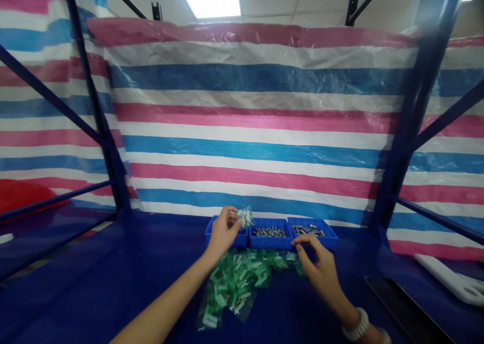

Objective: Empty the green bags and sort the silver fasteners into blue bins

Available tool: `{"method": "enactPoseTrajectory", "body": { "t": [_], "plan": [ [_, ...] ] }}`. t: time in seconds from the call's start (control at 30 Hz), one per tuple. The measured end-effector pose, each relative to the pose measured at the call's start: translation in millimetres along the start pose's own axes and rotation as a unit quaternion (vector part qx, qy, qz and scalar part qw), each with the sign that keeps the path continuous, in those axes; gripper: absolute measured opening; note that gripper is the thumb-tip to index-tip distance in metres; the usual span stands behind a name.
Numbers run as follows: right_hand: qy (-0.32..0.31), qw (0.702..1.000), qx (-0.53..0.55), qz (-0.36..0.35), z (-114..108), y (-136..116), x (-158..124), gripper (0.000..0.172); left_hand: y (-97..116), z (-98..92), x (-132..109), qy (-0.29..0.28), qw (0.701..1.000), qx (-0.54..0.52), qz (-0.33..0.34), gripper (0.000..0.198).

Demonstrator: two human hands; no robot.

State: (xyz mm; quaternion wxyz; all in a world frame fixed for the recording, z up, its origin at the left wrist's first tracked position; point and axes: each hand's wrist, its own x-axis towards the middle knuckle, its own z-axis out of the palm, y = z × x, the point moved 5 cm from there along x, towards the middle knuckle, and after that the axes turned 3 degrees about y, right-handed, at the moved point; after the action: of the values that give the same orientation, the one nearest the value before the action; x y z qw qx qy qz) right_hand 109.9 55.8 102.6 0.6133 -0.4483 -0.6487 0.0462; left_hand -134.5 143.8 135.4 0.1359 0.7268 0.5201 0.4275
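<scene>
Three blue bins stand in a row on the blue table: a left bin [239,241], a middle bin [269,242] with small metal parts [269,232], and a right bin [330,239] with grey pieces [308,230]. Over the left bin, my left hand [226,228] pinches a clear plastic bag with pale pieces [245,217]. My right hand [315,258] is at the front edge of the right bin, thumb and forefinger close together; whatever lies between them is too small to name. Green-tinted small bags [242,278] holding white pieces lie heaped in front of the bins.
A dark flat device [408,308] and a white object [449,281] lie at the right. Blue metal posts [406,132] frame the table [113,283], with a striped sheet [257,132] behind. Something red [26,200] shows at the far left.
</scene>
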Motion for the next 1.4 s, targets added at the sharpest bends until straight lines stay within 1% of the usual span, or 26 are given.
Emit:
{"method": "enactPoseTrajectory", "body": {
  "t": [0.07,0.1,0.17,0.27,0.37,0.43,0.5,0.57,0.63,0.7,0.77,0.83,0.87,0.9,0.93,0.97,1.0,1.07,1.13,1.2,1.27,1.3,1.33,1.37,1.4],
  "plan": [
    [0.003,0.999,-0.008,0.038,-0.9,18.1,3.0,0.014,-22.5,-0.3,28.9,-0.044,0.997,0.044,-0.044,0.021],
    [-0.002,0.999,-0.015,0.045,-0.6,25.0,4.4,0.015,-32.9,2.0,39.7,-0.073,0.993,0.065,-0.064,0.02],
    [-0.018,0.998,-0.033,0.041,0.3,33.6,7.2,0.017,-48.8,10.2,52.9,-0.128,0.982,0.106,-0.093,0.023],
    [-0.05,0.996,-0.068,0.012,0.1,35.4,11.8,0.018,-58.7,25.3,56.5,-0.187,0.964,0.158,-0.102,0.027],
    [-0.109,0.987,-0.112,-0.033,-1.2,29.8,15.0,0.018,-57.2,32.9,52.9,-0.206,0.955,0.197,-0.085,0.028],
    [-0.164,0.975,-0.135,-0.059,-0.5,26.4,13.8,0.022,-52.3,30.5,49.6,-0.194,0.955,0.215,-0.067,0.028],
    [-0.216,0.961,-0.153,-0.075,2.0,25.2,9.5,0.03,-43.8,23.1,44.6,-0.164,0.96,0.224,-0.046,0.028],
    [-0.253,0.949,-0.167,-0.084,5.8,25.9,3.9,0.035,-30.3,13.7,35.6,-0.126,0.967,0.219,-0.019,0.027],
    [-0.273,0.941,-0.181,-0.086,9.6,27.5,-0.2,0.034,-12.2,5.9,21.4,-0.093,0.976,0.195,0.017,0.025],
    [-0.274,0.939,-0.192,-0.085,11.0,27.9,-0.5,0.027,8.1,2.3,3.2,-0.074,0.984,0.152,0.061,0.026],
    [-0.26,0.941,-0.199,-0.086,9.4,25.6,2.9,0.023,26.7,3.1,-16.0,-0.066,0.988,0.098,0.1,0.026],
    [-0.232,0.947,-0.201,-0.091,6.5,19.8,7.4,0.022,40.2,7.9,-33.3,-0.068,0.989,0.037,0.123,0.026],
    [-0.21,0.956,-0.185,-0.083,5.0,16.5,9.3,0.021,44.8,11.5,-40.6,-0.072,0.989,0.006,0.128,0.026],
    [-0.184,0.97,-0.15,-0.058,4.0,13.8,10.4,0.019,48.3,15.8,-47.0,-0.078,0.988,-0.019,0.133,0.026],
    [-0.163,0.982,-0.094,-0.017,4.6,12.3,10.0,0.017,50.2,20.5,-52.6,-0.089,0.986,-0.051,0.131,0.027],
    [-0.151,0.988,-0.022,0.038,7.5,12.1,7.6,0.016,50.4,25.6,-57.3,-0.105,0.983,-0.094,0.117,0.028],
    [-0.148,0.982,0.059,0.1,13.0,12.3,3.1,0.017,48.9,30.8,-61.3,-0.126,0.977,-0.145,0.09,0.03],
    [-0.172,0.945,0.189,0.203,28.6,10.6,-9.5,0.025,42.3,39.9,-67.7,-0.167,0.953,-0.254,0.007,0.032],
    [-0.18,0.906,0.269,0.272,40.3,6.6,-21.0,0.033,33.8,44.5,-72.1,-0.183,0.924,-0.329,-0.071,0.028],
    [-0.165,0.868,0.333,0.33,45.6,3.8,-29.2,0.037,25.7,43.9,-73.3,-0.166,0.914,-0.353,-0.111,0.025],
    [-0.164,0.83,0.385,0.37,48.5,1.5,-34.9,0.037,19.3,42.0,-72.9,-0.142,0.91,-0.366,-0.13,0.025],
    [-0.171,0.817,0.399,0.379,49.4,0.8,-36.6,0.036,17.2,41.4,-72.7,-0.13,0.909,-0.372,-0.136,0.025],
    [-0.181,0.811,0.403,0.382,50.1,0.4,-37.8,0.035,16.0,40.9,-72.6,-0.122,0.908,-0.377,-0.14,0.025],
    [-0.188,0.815,0.396,0.379,50.1,0.6,-38.0,0.033,16.1,40.6,-72.9,-0.117,0.908,-0.378,-0.141,0.025],
    [-0.19,0.827,0.378,0.37,49.3,1.2,-37.4,0.032,17.6,40.0,-73.3,-0.116,0.91,-0.373,-0.136,0.024]
  ]
}}
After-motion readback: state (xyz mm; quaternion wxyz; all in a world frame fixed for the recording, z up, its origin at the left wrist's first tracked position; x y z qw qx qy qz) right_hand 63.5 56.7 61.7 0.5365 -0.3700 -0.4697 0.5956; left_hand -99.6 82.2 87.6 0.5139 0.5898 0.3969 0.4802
